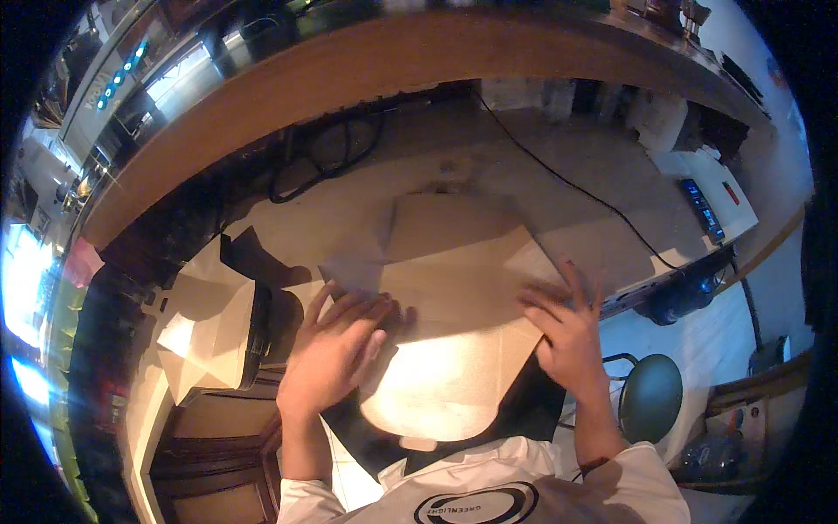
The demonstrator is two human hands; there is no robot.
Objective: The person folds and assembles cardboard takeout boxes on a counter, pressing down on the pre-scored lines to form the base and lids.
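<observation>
A brown cardboard blank with creased flaps and a rounded near edge with a small tab lies before me, its near part brightly lit and partly over my lap. My left hand rests on its left side, fingers loosely bent over the board and thumb apart. At the right edge, by a creased flap, is my right hand, its fingers spread and a little blurred, the fingertips touching the board. Neither hand visibly wraps round anything. The far flap of the blank is smeared by motion.
Left of me sits a partly folded cardboard box. A black cable crosses the desk beneath a wooden shelf. A white device with a dark panel stands far right, and a green stool is below right.
</observation>
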